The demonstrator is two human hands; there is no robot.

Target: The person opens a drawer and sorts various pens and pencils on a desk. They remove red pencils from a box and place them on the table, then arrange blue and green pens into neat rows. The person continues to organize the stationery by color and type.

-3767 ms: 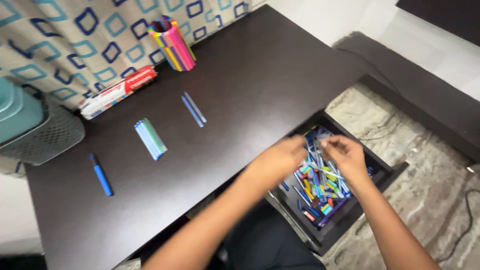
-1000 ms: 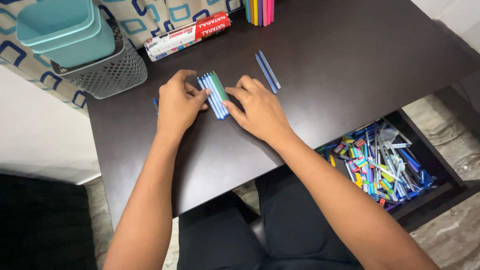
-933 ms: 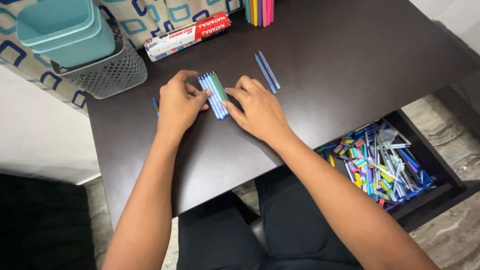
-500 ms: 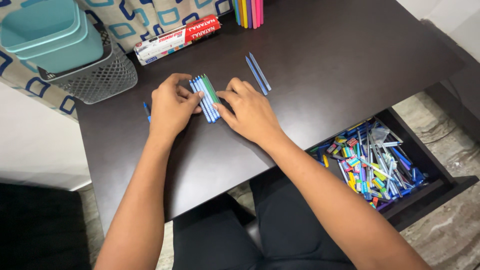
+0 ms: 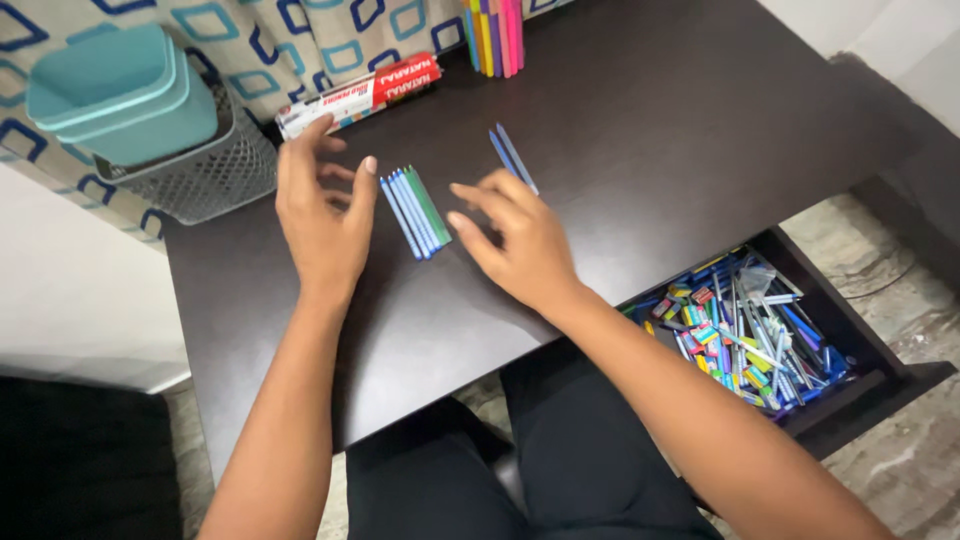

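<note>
A neat row of several blue and green pens (image 5: 416, 211) lies on the dark desk (image 5: 620, 130). My left hand (image 5: 322, 215) hovers just left of the row, fingers spread, holding nothing. On the other side of the row, my right hand (image 5: 515, 240) is open too, with its fingertips a short way from the pens. Two blue pens (image 5: 513, 158) lie side by side beyond my right hand.
A red and white pencil box (image 5: 358, 95) lies at the desk's back. Upright coloured pens (image 5: 492, 32) stand behind it. Teal tubs (image 5: 125, 95) sit in a grey mesh basket (image 5: 205, 175) at the left. An open drawer (image 5: 745, 335) full of pens is at the right.
Both hands have lifted off the row of pens and drawn apart. The row lies still on the desk.
</note>
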